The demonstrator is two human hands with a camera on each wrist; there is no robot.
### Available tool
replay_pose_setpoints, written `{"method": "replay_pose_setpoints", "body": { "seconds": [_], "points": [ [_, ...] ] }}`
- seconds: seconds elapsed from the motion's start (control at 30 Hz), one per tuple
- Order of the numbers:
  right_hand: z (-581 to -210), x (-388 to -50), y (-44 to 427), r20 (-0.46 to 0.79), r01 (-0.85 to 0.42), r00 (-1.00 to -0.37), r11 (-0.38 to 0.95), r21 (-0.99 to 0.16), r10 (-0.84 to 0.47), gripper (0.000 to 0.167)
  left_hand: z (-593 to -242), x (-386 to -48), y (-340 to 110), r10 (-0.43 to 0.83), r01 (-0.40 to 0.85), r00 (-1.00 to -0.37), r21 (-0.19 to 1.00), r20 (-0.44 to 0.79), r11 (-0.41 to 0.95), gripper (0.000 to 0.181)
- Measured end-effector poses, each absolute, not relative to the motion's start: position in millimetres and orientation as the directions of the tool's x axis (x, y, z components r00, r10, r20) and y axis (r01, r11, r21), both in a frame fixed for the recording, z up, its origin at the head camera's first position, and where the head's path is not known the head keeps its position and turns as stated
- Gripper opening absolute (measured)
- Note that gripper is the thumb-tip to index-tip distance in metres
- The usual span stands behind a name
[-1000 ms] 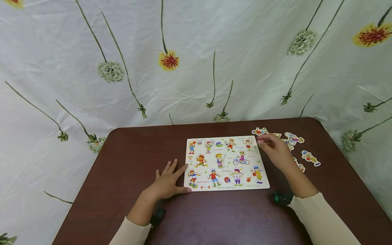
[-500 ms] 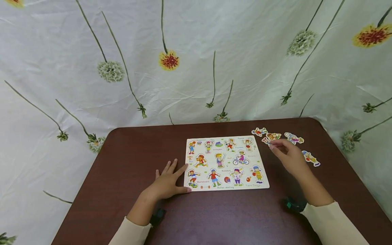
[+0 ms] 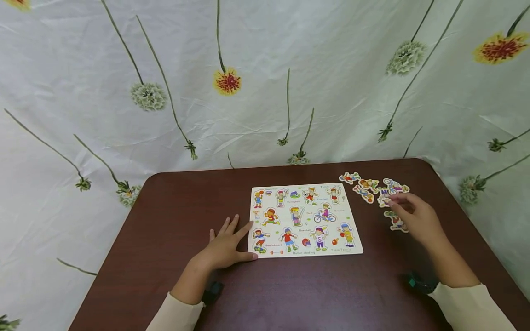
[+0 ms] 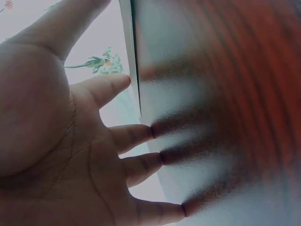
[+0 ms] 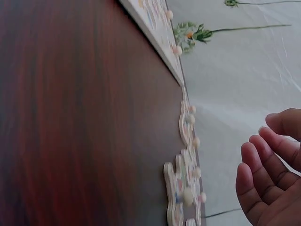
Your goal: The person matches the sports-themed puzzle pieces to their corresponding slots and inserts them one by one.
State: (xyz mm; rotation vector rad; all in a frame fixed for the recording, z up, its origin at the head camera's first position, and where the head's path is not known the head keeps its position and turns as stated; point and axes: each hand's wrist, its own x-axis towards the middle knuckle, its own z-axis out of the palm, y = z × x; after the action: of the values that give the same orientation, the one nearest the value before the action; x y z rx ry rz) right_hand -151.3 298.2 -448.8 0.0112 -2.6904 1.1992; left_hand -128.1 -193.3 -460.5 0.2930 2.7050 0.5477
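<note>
A pale board point(image 3: 306, 220) with sports figures lies flat on the dark table. My left hand point(image 3: 223, 248) is spread at its left side, thumb and index finger touching the edge; the left wrist view shows that hand point(image 4: 70, 136) with straight, parted fingers. Several loose cutout pieces point(image 3: 363, 193) lie right of the board. Over them is my right hand point(image 3: 420, 220), fingertips by a piece point(image 3: 383, 200). In the right wrist view the hand point(image 5: 273, 176) has loosely bent fingers holding nothing visible, and knobs stand on the pieces point(image 5: 170, 197).
The brown tabletop point(image 3: 182, 202) has rounded far corners. Behind it hangs a pale cloth point(image 3: 256, 115) printed with flowers. Dark devices are strapped at both wrists, partly hidden under the forearms.
My right hand has moved right and toward me, away from the board. A slanted piece it had partly covered now lies uncovered beside the others. My left hand has stayed still.
</note>
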Motion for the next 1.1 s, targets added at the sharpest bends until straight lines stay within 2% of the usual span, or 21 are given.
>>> {"method": "replay_pose_setpoints", "body": {
  "seconds": [0.3,0.53,0.77,1.1],
  "points": [
    [-453.7,-149.6,306.8,0.133,-0.070,-0.991,0.758,-0.649,0.022,0.026,-458.5,-126.6,-195.0,0.270,0.123,-0.910,0.417,-0.314,0.901,0.094],
    [-457.4,-149.9,312.5,0.032,-0.039,-0.999,0.829,-0.558,-0.025,0.021,-458.4,-126.3,-195.4,0.275,0.127,-0.906,0.416,-0.320,0.901,0.095],
    [-459.5,-149.6,320.6,-0.029,-0.012,-0.999,0.876,-0.482,-0.030,0.030,-460.3,-128.3,-195.9,0.280,0.132,-0.906,0.415,-0.319,0.900,0.096],
    [-459.0,-147.9,320.1,-0.116,0.060,-0.993,0.896,-0.440,0.010,0.034,-460.3,-127.7,-196.4,0.283,0.134,-0.905,0.417,-0.319,0.899,0.095]
  ]
}}
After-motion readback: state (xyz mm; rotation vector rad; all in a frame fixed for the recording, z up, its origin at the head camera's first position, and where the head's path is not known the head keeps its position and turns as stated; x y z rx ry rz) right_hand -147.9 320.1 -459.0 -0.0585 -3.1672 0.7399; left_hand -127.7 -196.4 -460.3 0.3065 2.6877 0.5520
